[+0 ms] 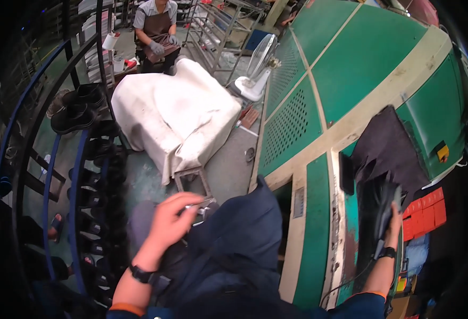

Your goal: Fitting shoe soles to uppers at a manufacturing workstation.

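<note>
My left hand (173, 219) is raised over my lap, its fingers curled together. Something small and silvery shows by its fingertips, but I cannot make out what it is. At the far right, my right hand (395, 220) grips the side of a black shoe (373, 204), which is over the green machine's side ledge. A dark cloth (388, 146) lies just beyond the shoe. Next to the cloth is a flat black phone-like object (346, 174).
A large green machine (351, 58) fills the right. Racks of black shoes (93, 194) stand at my left. Ahead are a bulky thing under a white cloth (178, 106), a standing fan (255, 69) and a seated person (157, 32) in gloves. Red boxes (424, 212) are stacked at right.
</note>
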Action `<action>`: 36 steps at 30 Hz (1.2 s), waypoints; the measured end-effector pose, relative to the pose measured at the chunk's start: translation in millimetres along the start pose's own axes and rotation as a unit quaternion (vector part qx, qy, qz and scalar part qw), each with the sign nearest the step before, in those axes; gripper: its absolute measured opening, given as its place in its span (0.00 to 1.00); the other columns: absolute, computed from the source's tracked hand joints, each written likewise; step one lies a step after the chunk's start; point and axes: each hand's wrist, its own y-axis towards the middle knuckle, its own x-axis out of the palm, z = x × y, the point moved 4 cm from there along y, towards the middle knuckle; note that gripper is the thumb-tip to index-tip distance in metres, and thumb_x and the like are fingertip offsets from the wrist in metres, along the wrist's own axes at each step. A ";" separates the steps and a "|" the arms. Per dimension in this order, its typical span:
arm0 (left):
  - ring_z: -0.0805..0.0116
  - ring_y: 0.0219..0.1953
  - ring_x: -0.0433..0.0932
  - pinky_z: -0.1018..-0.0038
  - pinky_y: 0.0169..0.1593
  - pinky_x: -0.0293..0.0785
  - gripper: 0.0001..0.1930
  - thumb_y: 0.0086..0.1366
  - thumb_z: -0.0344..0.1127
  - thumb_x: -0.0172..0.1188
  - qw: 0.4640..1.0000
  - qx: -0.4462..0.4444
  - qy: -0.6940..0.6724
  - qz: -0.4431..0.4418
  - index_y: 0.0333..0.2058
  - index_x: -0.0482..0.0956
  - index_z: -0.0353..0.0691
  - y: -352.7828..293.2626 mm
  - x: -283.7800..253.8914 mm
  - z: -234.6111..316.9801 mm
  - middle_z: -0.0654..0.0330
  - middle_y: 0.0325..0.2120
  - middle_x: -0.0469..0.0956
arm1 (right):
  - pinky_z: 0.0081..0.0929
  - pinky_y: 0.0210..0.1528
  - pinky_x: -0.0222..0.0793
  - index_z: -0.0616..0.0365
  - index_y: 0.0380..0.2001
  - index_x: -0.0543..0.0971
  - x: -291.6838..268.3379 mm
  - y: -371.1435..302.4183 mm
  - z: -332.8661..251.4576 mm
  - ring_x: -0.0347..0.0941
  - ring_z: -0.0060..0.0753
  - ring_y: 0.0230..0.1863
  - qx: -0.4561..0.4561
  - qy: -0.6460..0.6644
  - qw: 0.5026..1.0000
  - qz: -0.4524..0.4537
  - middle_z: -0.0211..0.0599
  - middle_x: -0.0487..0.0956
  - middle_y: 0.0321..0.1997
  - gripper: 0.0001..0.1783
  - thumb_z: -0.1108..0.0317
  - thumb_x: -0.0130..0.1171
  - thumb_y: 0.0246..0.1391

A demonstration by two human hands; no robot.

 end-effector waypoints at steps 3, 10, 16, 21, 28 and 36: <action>0.66 0.50 0.78 0.71 0.55 0.73 0.21 0.66 0.29 0.57 0.977 0.002 -0.163 -0.137 0.58 0.73 0.36 19.0 49.9 19.8 0.56 0.52 0.77 | 0.34 0.60 0.70 0.57 0.57 0.75 37.4 -43.7 -74.9 0.75 0.37 0.55 0.134 0.450 0.844 -0.261 0.41 0.78 0.55 0.31 0.46 0.59 0.59; 0.58 0.69 0.59 0.63 0.65 0.64 0.46 0.69 0.42 0.59 0.822 -0.113 -0.452 -0.329 0.73 0.34 0.47 16.0 134.6 63.0 0.50 0.72 0.46 | 0.55 0.75 0.47 0.50 0.72 0.56 231.8 -234.7 -195.2 0.42 0.53 0.78 0.008 0.651 0.650 -0.392 0.50 0.48 0.78 0.34 0.45 0.36 0.69; 0.59 0.74 0.42 0.68 0.72 0.45 0.44 0.72 0.45 0.53 0.880 -0.282 -0.351 -0.152 0.73 0.32 0.41 -68.5 107.0 -17.7 0.49 0.73 0.39 | 0.48 0.63 0.69 0.63 0.47 0.78 382.4 -365.7 -144.3 0.72 0.55 0.61 0.285 0.525 0.625 -0.503 0.54 0.78 0.56 0.19 0.59 0.55 0.61; 0.67 0.64 0.66 0.72 0.63 0.66 0.41 0.71 0.44 0.52 0.761 -0.454 -0.463 -0.009 0.73 0.40 0.42 -85.4 92.3 -73.3 0.53 0.68 0.56 | 0.43 0.58 0.73 0.61 0.41 0.78 443.6 -396.8 -83.0 0.77 0.47 0.54 0.425 0.470 0.579 -0.513 0.47 0.82 0.46 0.14 0.60 0.55 0.62; 0.66 0.60 0.72 0.74 0.56 0.75 0.42 0.70 0.43 0.52 0.767 -0.482 -0.420 0.056 0.73 0.37 0.42 -88.9 82.8 -93.2 0.50 0.67 0.59 | 0.41 0.52 0.77 0.57 0.35 0.76 473.3 -421.0 -75.3 0.78 0.39 0.46 0.445 0.454 0.563 -0.528 0.41 0.80 0.40 0.12 0.58 0.55 0.64; 0.61 0.69 0.57 0.70 0.70 0.52 0.37 0.73 0.50 0.49 0.888 -0.414 -0.187 0.076 0.72 0.48 0.38 -32.8 66.1 -139.8 0.51 0.70 0.55 | 0.26 0.45 0.77 0.61 0.40 0.78 474.8 -435.0 -90.4 0.78 0.28 0.40 0.413 0.395 0.594 -0.567 0.35 0.82 0.39 0.12 0.63 0.52 0.66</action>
